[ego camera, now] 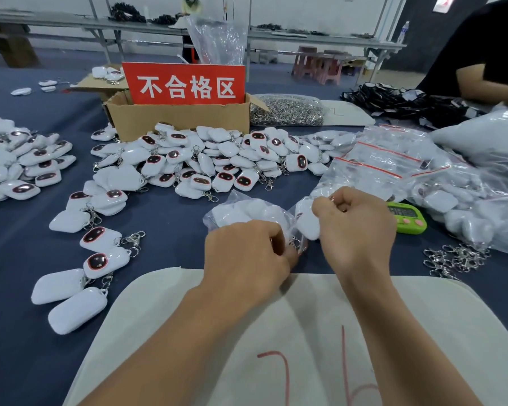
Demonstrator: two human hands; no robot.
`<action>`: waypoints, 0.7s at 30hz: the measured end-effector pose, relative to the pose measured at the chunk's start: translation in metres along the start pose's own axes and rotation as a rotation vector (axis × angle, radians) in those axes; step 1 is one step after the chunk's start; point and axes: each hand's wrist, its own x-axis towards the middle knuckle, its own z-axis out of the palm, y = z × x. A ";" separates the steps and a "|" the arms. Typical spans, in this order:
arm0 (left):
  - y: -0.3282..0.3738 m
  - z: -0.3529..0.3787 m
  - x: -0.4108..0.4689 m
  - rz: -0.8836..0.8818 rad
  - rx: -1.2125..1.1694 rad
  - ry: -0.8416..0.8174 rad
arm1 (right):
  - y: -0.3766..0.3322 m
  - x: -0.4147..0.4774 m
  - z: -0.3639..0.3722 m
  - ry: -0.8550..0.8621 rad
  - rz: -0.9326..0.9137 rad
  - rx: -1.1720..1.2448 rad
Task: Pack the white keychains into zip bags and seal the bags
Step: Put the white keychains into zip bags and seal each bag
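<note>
1. The left hand [247,256] is curled tight, pinching the near edge of a clear zip bag [241,208] that lies on the blue counter [165,230] just beyond a white mat [305,317].
2. The right hand [358,227] is curled too and pinches the bag's mouth, where a white keychain [308,228] sits. Whether the fingers grip the film alone or the keychain through it cannot be told.
3. Several white keychains already show through the bag, so this looks like the last loading or the start of sealing.
4. To do it well, I would push the keychain and its metal clasp fully below the zip line. Then I would hold one corner taut with the left hand and run the right thumb and forefinger along the strip, pressing air out first.
5. A clasp caught in the track would likely stop the seal from closing.
6. Loose keychains [217,159] lie heaped beyond the bag, and more zip bags [393,162] with red strips are piled to the right.
7. A red sign [185,83] standing in a cardboard box [176,118] reads 不合格区.
8. The mat carries red handwritten strokes, partly cut off and not surely readable.
9. A green timer [408,218] shows digits too small to read.
</note>
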 end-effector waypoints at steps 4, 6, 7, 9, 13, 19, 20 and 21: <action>-0.001 0.000 0.001 -0.060 -0.233 0.153 | -0.001 -0.003 0.006 -0.164 -0.023 -0.014; 0.000 -0.002 0.001 -0.042 -0.346 0.220 | -0.004 -0.008 0.012 -0.274 -0.018 0.108; -0.001 -0.003 0.000 -0.028 -0.405 0.241 | -0.004 -0.009 0.014 -0.315 -0.015 0.141; -0.003 -0.004 0.000 0.029 -0.507 0.255 | -0.003 -0.010 0.016 -0.379 -0.026 0.112; -0.002 -0.007 -0.004 0.174 -0.521 0.221 | -0.001 -0.014 0.017 -0.368 -0.025 -0.162; -0.012 -0.021 0.004 0.109 -0.670 0.201 | -0.004 -0.019 0.019 -0.259 0.050 -0.439; -0.020 -0.024 0.010 0.007 -0.723 0.273 | -0.003 -0.018 0.017 -0.217 0.062 -0.412; -0.029 -0.028 0.018 -0.111 -0.745 0.354 | -0.002 -0.017 0.014 -0.164 0.058 -0.413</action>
